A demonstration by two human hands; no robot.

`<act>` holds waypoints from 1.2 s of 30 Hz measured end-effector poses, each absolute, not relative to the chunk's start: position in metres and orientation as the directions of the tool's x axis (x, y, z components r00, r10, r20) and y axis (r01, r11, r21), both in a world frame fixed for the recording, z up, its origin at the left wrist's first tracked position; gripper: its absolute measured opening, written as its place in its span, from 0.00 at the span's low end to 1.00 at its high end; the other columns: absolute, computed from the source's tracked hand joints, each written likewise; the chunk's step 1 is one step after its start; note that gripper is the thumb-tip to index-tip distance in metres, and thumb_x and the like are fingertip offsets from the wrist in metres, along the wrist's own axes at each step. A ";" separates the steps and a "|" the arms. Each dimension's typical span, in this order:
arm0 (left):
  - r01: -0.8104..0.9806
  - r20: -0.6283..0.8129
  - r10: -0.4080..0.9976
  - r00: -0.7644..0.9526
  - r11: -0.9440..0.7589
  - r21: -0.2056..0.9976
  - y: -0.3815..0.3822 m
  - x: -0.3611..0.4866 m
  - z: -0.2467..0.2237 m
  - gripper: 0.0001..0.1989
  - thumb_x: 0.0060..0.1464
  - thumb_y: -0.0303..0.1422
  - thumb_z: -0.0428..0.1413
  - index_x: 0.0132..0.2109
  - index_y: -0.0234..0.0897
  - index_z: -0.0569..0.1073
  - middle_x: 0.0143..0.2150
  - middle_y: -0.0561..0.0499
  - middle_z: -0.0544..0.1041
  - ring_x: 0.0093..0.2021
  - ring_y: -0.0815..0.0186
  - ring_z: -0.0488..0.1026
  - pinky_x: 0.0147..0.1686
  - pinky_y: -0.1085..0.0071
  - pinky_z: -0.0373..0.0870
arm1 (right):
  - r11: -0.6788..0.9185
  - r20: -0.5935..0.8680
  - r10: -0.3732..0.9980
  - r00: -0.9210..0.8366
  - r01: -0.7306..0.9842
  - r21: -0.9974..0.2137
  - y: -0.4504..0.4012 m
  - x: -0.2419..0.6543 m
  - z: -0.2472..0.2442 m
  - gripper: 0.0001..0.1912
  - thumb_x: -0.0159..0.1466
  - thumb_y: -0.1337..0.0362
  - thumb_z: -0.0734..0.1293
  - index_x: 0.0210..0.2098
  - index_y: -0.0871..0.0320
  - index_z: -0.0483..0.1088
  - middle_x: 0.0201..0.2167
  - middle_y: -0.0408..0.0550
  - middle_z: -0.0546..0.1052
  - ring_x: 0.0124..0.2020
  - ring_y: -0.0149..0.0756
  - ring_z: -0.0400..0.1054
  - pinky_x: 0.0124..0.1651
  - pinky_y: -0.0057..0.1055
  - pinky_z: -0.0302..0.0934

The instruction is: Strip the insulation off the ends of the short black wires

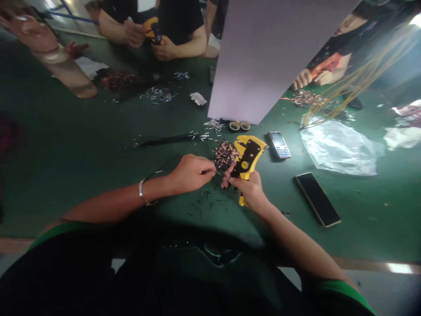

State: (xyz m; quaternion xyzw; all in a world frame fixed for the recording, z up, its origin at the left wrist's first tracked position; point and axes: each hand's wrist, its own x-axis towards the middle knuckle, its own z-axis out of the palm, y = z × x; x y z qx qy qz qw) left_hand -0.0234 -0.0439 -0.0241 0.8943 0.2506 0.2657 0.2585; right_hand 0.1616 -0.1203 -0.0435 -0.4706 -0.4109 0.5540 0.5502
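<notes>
Dark clothing [66, 281] lies closest, its green sleeve trim crossing the near edge of the green surface [98, 123]. Work on this surface looks to be at the stage of handling wire pieces one by one with a tool; the next move would call for a single end lined up squarely with the tool's jaws. A pale panel [263, 52] rises over the far half. Toward the right edge rests a crumpled clear bag [342, 149]; left of centre, a black wire bundle [167, 141] runs parallel to the near edge. The left hand [192, 173] is curled, thumb and forefinger pressed together; whether a wire sits between them I cannot tell. The right hand [251, 191] is wrapped around the handle of the yellow tool [251, 151], mid-surface. A large phone [318, 199] lies near the near right corner. Just beside the tool is the wire pile [225, 156], with a small keypad phone [279, 145] to its right. Two tape rolls [239, 127] sit beyond; tiny dark offcuts [206, 193] scatter toward the near edge.
</notes>
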 end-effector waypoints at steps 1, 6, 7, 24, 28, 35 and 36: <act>0.316 0.361 0.594 0.719 -0.742 0.592 -0.043 -0.024 -0.024 0.10 0.53 0.25 0.52 0.28 0.36 0.76 0.24 0.53 0.76 0.25 0.72 0.71 0.27 0.75 0.62 | -0.053 -0.065 0.997 0.047 -0.212 -0.976 -0.120 0.163 -0.044 0.08 0.51 0.69 0.69 0.30 0.58 0.67 0.24 0.40 0.71 0.23 0.32 0.68 0.30 0.34 0.65; 0.393 0.338 0.743 0.578 -0.616 0.682 -0.038 -0.028 -0.013 0.07 0.51 0.26 0.54 0.27 0.34 0.75 0.19 0.56 0.71 0.21 0.74 0.64 0.23 0.77 0.59 | -0.045 -0.064 0.993 0.099 -0.182 -0.982 -0.118 0.169 -0.046 0.08 0.50 0.69 0.68 0.30 0.57 0.67 0.23 0.39 0.71 0.23 0.32 0.68 0.31 0.36 0.66; 0.401 0.324 0.777 0.540 -0.576 0.713 -0.036 -0.028 -0.011 0.07 0.50 0.27 0.55 0.27 0.34 0.76 0.19 0.56 0.71 0.21 0.75 0.64 0.23 0.77 0.59 | -0.048 -0.068 0.993 0.099 -0.186 -0.981 -0.118 0.170 -0.045 0.08 0.50 0.69 0.68 0.30 0.57 0.67 0.24 0.39 0.71 0.23 0.33 0.68 0.31 0.36 0.66; 0.457 0.558 0.774 0.300 -0.630 0.628 -0.041 -0.022 -0.016 0.08 0.47 0.23 0.53 0.23 0.34 0.73 0.19 0.56 0.72 0.21 0.75 0.64 0.23 0.76 0.58 | -0.190 -0.171 0.981 -0.096 -0.238 -0.952 -0.128 0.154 -0.041 0.13 0.47 0.71 0.67 0.34 0.58 0.69 0.29 0.43 0.76 0.28 0.36 0.70 0.37 0.37 0.65; 0.461 0.651 0.688 0.320 -0.714 0.528 -0.044 -0.020 -0.022 0.08 0.47 0.22 0.53 0.23 0.35 0.71 0.18 0.57 0.70 0.20 0.75 0.63 0.23 0.76 0.58 | -0.185 -0.160 0.981 -0.109 -0.281 -0.942 -0.129 0.151 -0.042 0.13 0.48 0.72 0.67 0.35 0.58 0.70 0.30 0.44 0.76 0.29 0.36 0.71 0.38 0.38 0.65; 0.469 0.661 0.666 0.345 -0.732 0.494 -0.047 -0.018 -0.030 0.08 0.46 0.23 0.53 0.22 0.36 0.69 0.17 0.58 0.68 0.19 0.75 0.62 0.23 0.75 0.58 | -0.171 -0.132 0.982 -0.135 -0.339 -0.925 -0.130 0.150 -0.041 0.14 0.48 0.71 0.67 0.36 0.58 0.71 0.30 0.44 0.75 0.30 0.38 0.71 0.40 0.40 0.66; 0.467 0.660 0.665 0.351 -0.735 0.492 -0.048 -0.017 -0.031 0.08 0.46 0.23 0.53 0.22 0.36 0.70 0.17 0.58 0.68 0.19 0.75 0.62 0.23 0.75 0.58 | -0.170 -0.131 0.982 -0.133 -0.341 -0.924 -0.130 0.150 -0.041 0.14 0.48 0.72 0.67 0.36 0.58 0.71 0.30 0.44 0.75 0.30 0.38 0.71 0.40 0.40 0.66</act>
